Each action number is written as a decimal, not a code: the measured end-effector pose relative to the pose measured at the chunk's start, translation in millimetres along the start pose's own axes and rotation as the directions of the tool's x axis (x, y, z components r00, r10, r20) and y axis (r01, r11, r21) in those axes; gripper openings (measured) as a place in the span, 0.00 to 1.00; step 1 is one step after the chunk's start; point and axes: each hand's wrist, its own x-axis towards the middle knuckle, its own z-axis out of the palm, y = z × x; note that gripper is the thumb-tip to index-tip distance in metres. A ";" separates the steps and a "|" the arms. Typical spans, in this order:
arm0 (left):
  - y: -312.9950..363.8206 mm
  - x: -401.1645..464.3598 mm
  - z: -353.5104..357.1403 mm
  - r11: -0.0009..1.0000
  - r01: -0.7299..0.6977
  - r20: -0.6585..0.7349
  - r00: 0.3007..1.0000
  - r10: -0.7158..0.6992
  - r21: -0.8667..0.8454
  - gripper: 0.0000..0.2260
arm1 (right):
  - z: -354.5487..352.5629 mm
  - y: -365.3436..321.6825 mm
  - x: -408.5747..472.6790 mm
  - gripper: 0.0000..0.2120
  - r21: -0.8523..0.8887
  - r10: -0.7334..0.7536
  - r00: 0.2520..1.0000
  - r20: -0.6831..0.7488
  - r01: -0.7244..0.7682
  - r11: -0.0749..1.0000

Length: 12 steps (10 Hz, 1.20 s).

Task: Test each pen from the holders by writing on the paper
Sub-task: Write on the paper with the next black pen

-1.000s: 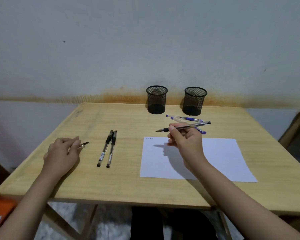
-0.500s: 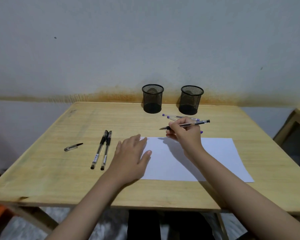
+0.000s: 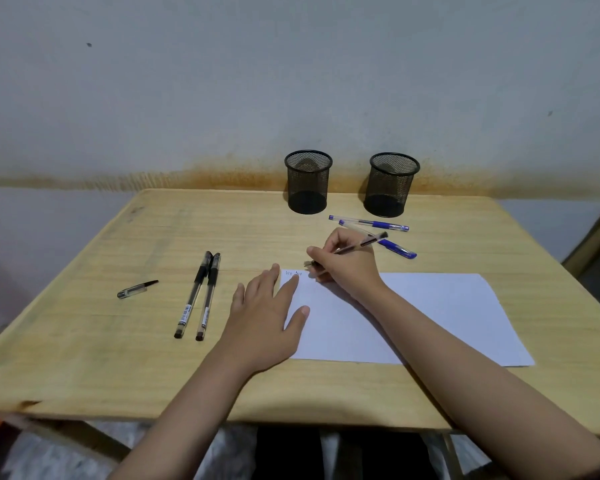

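White paper [image 3: 413, 317] under flat left hand [image 3: 262, 317], right hand [image 3: 347, 268] gripping pen [image 3: 364, 242], tip hidden

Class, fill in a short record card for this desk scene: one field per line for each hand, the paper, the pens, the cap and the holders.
Left hand: flat, pressing the paper's left edge
Right hand: grips a pen, tip at the paper's top left
Paper: white sheet, small marks at top left
Black pens: two, side by side, left of paper
Blue pens: lying before the right holder
Cap: loose, far left
Holders: two mesh cups, no pens visible inside
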 end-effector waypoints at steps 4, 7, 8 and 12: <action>2.4 -0.9 2.0 0.998 0.006 0.016 1.000 -0.007 0.065 0.30 | 3.6 5.0 0.5 0.11 -0.114 -0.031 0.999 -0.023 0.028 0.993; 1.7 0.3 4.4 0.996 0.000 0.044 0.999 -0.004 0.084 0.27 | 4.4 5.7 2.0 0.10 -0.126 -0.015 1.000 -0.012 0.013 0.992; 1.9 0.6 4.3 0.996 0.002 0.051 0.999 -0.007 0.086 0.26 | 4.6 6.1 2.2 0.12 -0.120 -0.018 0.999 -0.034 0.014 0.993; 2.3 -0.2 2.3 0.997 0.002 0.065 0.998 -0.008 0.081 0.26 | 4.3 6.7 2.5 0.14 -0.134 -0.026 0.999 -0.040 0.021 0.991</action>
